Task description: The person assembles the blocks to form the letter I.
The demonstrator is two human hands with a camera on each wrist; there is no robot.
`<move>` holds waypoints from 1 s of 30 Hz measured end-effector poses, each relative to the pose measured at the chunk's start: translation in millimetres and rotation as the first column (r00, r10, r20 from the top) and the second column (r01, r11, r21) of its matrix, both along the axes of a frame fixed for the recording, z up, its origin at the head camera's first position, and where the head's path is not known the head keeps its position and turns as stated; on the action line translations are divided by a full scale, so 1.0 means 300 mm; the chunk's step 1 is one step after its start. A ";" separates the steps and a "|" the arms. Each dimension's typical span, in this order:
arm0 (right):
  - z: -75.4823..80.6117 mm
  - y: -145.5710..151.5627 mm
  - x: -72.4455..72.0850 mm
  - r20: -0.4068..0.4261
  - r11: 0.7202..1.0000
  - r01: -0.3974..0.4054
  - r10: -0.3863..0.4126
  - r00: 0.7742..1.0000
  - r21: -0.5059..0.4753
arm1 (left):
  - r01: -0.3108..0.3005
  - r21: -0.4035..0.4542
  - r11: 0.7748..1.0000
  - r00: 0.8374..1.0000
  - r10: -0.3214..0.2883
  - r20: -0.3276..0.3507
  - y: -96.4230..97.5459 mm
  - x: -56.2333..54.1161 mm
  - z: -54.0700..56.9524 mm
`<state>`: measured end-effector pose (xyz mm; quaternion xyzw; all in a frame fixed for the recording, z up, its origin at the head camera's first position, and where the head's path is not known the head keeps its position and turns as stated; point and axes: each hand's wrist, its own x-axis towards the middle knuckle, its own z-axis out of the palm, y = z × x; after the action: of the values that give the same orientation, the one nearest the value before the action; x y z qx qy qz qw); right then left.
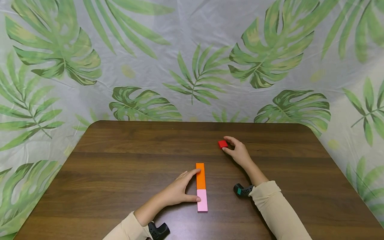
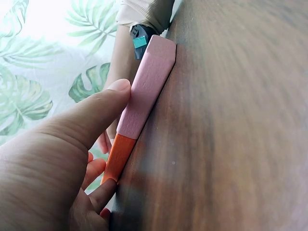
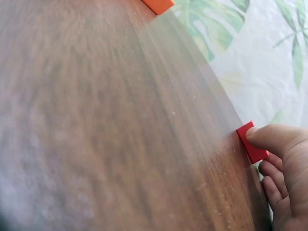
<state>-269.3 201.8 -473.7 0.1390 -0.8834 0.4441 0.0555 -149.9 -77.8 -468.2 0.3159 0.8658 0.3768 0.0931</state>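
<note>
An orange rectangular block and a pink rectangular block lie end to end on the table in the head view, forming one straight strip. My left hand is at the strip's left side, thumb against the pink block and forefinger at the orange one. From the left wrist, the thumb's tip rests on the pink block's side, while other fingers reach the orange block. Farther back and to the right, my right hand pinches a small red block between thumb and fingers, close over the tabletop.
The brown wooden table has rounded far corners and meets a leaf-patterned cloth behind it. Black wrist devices sit under both cuffs, low over the wood.
</note>
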 end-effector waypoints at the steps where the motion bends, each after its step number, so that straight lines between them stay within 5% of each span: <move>1: 0.000 0.000 -0.001 0.005 1.000 0.002 -0.002 1.000 0.008 | 0.000 0.000 1.000 1.000 0.000 -0.001 0.000 0.000 0.000; 30: 0.007 -0.013 0.010 -0.034 0.999 0.037 -0.036 0.999 0.016 | 0.009 0.000 1.000 1.000 -0.009 -0.015 0.001 -0.005 -0.001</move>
<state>-266.3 197.8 -471.5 0.1308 -0.8884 0.4332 0.0771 -151.2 -77.6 -468.3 0.3227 0.8650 0.3740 0.0883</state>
